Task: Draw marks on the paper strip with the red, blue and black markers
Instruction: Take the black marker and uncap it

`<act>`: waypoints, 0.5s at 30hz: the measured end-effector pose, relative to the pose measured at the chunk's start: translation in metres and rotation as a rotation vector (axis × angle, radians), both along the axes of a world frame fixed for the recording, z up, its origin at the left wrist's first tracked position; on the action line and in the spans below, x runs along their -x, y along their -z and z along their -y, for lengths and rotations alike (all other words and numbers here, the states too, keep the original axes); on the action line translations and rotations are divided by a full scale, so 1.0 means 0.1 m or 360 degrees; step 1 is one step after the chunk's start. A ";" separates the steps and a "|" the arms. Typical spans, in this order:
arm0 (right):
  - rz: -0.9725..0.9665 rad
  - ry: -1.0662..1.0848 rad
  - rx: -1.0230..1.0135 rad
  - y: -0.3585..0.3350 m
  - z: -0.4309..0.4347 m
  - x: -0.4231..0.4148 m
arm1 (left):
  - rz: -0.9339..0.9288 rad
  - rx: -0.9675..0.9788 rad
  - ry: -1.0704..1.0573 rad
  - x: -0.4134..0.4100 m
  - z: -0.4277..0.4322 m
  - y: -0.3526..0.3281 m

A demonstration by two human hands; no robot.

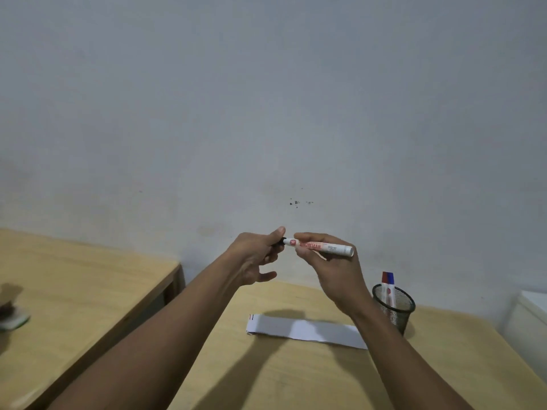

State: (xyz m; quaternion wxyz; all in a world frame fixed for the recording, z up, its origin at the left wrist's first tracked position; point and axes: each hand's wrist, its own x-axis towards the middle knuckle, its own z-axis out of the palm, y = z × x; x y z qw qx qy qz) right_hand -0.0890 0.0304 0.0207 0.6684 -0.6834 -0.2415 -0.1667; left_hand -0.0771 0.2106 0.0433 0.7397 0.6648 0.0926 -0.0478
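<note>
Raised in front of the wall, my right hand (328, 261) grips a white marker (322, 247) by its barrel, held level. My left hand (257, 255) pinches the marker's black cap (279, 241) at its left end. The cap sits at the barrel's tip; whether it is on or just off is not clear. Below the hands a white paper strip (305, 331) lies flat on the wooden table (296, 377), with small red marks at its left end. A black mesh pen cup (395, 307) to the strip's right holds a red-capped marker (385, 278) and a blue-capped marker (391, 279).
A second wooden table (74, 279) stands to the left across a narrow gap, with a blurred dark object (11, 313) at its left edge. A white box-like thing (529, 321) stands at the far right. The grey wall rises directly behind both tables.
</note>
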 end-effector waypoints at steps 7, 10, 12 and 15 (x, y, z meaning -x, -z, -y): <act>-0.0281 0.0036 -0.0259 0.50 -0.17 -0.35 | 0.0478 -0.0589 -0.0366 -0.38 -0.44 0.62; -0.0429 0.0024 -0.0270 0.74 -0.23 -0.46 | 0.0468 -0.1277 -0.0396 -0.50 -0.57 0.98; -0.0495 0.0000 -0.0198 0.90 -0.27 -0.51 | 0.0481 -0.1487 -0.0357 -0.56 -0.62 1.19; -0.0590 -0.0037 -0.0086 1.10 -0.32 -0.58 | 0.0507 -0.1612 -0.0292 -0.66 -0.68 1.46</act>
